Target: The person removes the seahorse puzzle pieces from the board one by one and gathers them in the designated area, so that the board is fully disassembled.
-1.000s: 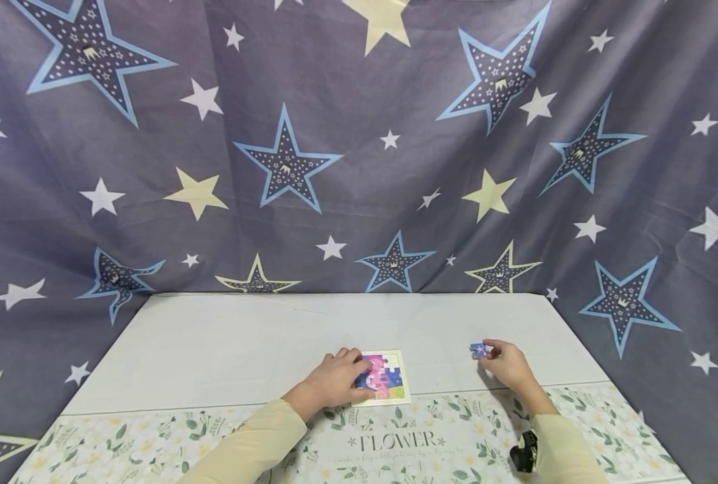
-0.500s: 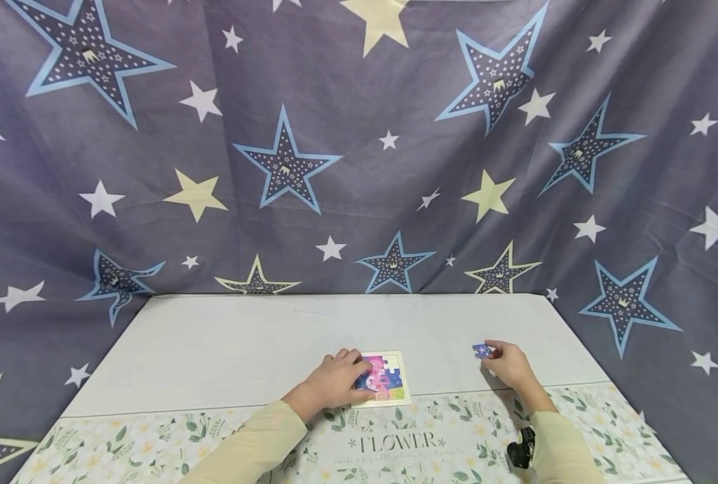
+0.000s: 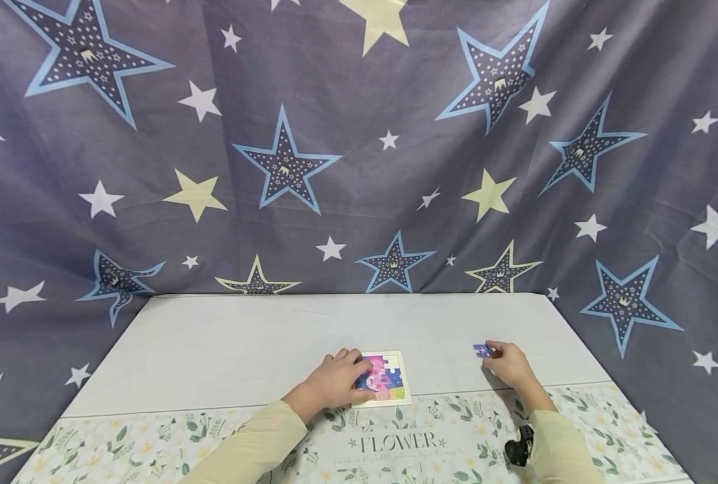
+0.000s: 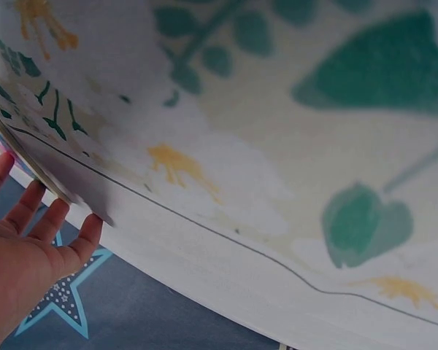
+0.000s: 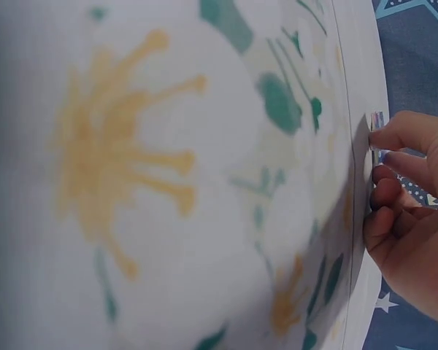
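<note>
A small jigsaw puzzle point(image 3: 398, 383) in a pale frame lies on the table, showing a pink figure on blue with green at the bottom. Near its upper right, a pale patch of the base shows. My left hand point(image 3: 333, 380) rests over its left side, fingers spread and loosely bent; in the left wrist view, the fingertips of that hand point(image 4: 29, 233) are at the frame's edge. To the right, my right hand point(image 3: 509, 363) pinches a blue puzzle piece point(image 3: 481, 351) with a white star between thumb and finger. The right wrist view shows this puzzle piece point(image 5: 377, 120) mostly edge-on.
The white table point(image 3: 244, 343) has a flower-printed cover point(image 3: 171, 437) along its front, lettered FLOWER. Behind it hangs a dark star-patterned curtain point(image 3: 335, 175). A black wrist device point(image 3: 519, 446) is beside the right sleeve.
The right hand has shifted very slightly to the right, turning the pinched puzzle piece a little. The left hand and the puzzle under it have stayed in place.
</note>
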A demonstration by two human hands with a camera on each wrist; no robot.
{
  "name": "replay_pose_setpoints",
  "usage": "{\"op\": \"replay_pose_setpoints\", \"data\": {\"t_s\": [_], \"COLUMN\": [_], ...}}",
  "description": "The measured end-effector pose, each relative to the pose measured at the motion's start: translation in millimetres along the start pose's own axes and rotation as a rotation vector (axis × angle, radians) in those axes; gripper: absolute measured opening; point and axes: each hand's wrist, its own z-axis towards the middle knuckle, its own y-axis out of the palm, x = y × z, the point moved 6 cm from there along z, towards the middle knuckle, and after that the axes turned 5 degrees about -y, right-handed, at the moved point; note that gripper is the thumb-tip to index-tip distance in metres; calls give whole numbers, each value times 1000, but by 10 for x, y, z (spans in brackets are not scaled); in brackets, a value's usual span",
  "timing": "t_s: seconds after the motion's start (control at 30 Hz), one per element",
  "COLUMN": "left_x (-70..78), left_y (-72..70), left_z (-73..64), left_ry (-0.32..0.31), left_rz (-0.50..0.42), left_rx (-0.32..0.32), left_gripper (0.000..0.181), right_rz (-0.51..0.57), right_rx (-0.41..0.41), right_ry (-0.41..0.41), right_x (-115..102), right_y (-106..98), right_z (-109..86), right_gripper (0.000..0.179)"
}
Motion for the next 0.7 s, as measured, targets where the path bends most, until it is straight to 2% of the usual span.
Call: {"op": "replay_pose_setpoints", "data": {"t_s": [0.47,0.7], "left_x": [6,12], "left_y": [-13,-27], "left_z": [-18,-30], "left_ry": [13,19], "left_rz": [-6,-22], "left_rx": [10,6], "left_gripper": [64,64], "right_rz": [18,51], "right_rx": [9,45], "right_ry": [14,4], "right_x": [26,26], "right_y": [-1,-18], "right_z": [-37,-54], "right_gripper": [49,47]}}
